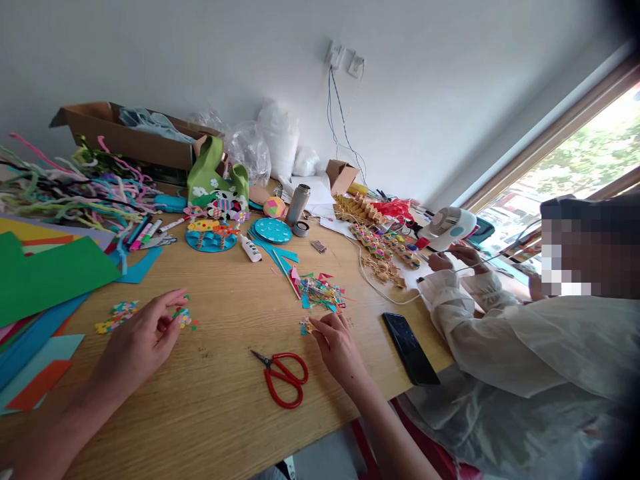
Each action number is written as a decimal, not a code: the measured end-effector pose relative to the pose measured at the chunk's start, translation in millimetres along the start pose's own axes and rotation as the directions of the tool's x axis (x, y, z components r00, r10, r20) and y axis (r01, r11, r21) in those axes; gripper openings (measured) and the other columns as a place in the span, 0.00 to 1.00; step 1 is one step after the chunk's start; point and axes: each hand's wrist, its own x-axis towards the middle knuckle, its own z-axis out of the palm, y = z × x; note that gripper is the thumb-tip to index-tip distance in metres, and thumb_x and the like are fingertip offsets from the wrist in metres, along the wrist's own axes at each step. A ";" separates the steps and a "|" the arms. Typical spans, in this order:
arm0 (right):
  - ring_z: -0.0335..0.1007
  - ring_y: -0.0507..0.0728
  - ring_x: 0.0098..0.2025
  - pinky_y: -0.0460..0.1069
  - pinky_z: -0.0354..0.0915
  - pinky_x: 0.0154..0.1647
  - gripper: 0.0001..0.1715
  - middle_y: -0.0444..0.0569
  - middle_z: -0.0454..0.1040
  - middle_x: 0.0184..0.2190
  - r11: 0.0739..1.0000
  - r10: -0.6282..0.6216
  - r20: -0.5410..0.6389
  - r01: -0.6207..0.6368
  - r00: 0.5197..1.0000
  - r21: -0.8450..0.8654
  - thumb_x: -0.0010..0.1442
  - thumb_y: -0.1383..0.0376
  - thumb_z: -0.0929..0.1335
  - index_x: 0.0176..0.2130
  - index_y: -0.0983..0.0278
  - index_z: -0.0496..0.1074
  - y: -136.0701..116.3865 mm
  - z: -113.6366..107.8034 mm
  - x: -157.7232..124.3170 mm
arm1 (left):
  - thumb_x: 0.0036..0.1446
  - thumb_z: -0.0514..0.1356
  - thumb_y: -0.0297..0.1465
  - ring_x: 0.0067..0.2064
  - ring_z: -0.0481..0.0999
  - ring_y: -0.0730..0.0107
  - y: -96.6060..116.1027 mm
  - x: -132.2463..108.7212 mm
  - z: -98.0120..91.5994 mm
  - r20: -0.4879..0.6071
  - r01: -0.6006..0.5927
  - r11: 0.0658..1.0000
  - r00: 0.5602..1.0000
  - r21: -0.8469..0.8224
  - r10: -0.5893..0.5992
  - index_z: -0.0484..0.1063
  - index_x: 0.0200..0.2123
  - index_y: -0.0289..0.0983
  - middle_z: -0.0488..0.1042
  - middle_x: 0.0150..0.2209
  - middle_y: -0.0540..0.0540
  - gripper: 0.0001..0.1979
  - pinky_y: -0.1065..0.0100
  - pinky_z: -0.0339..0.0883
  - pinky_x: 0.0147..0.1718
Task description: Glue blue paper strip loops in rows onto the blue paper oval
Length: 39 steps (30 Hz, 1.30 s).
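Note:
My left hand is over the table's left side, fingers curled and thumb drawn in by a small pile of colourful cut-out pieces. Whatever lies between its fingertips is too small to make out. A second pile of yellow, pink and blue pieces sits partly behind that hand. On the right, my right hand has its fingers together at a few small coloured bits; what they pinch is hidden. Between my hands lie red-handled scissors, blades pointing away. Beyond my right hand spreads a heap of coloured paper scraps.
A black phone lies near the right edge. A co-worker's sleeve reaches in there, beside a white fan. Coloured sheets cover the left. Farther back are a glue bottle, a steel flask and a cardboard box.

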 end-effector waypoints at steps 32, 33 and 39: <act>0.70 0.57 0.43 0.49 0.62 0.48 0.16 0.52 0.76 0.37 0.992 -0.065 0.256 0.090 0.964 -0.087 0.65 0.75 0.63 0.40 0.65 0.79 -42.3 36.2 77.2 | 0.63 0.51 0.36 0.33 0.77 0.69 4.9 0.8 -2.2 -0.007 0.005 1.000 1.000 -0.012 -0.005 0.62 0.57 0.40 0.78 0.46 0.43 0.20 0.66 0.73 0.34; 0.70 0.57 0.43 0.49 0.62 0.48 0.17 0.52 0.76 0.37 0.991 -0.068 0.259 0.095 0.963 -0.091 0.64 0.76 0.62 0.40 0.65 0.79 -42.2 37.3 76.9 | 0.63 0.51 0.36 0.34 0.78 0.68 5.2 0.5 -2.0 -0.004 0.010 1.000 1.000 -0.013 -0.010 0.62 0.57 0.40 0.78 0.47 0.43 0.20 0.66 0.73 0.35; 0.71 0.57 0.43 0.49 0.63 0.47 0.15 0.53 0.78 0.36 0.997 -0.043 0.237 0.059 0.970 -0.059 0.64 0.75 0.63 0.39 0.65 0.79 -43.8 39.3 77.7 | 0.62 0.51 0.36 0.33 0.77 0.68 8.2 1.1 -2.8 -0.001 0.020 1.000 1.000 -0.012 -0.020 0.63 0.57 0.39 0.78 0.46 0.43 0.20 0.65 0.73 0.34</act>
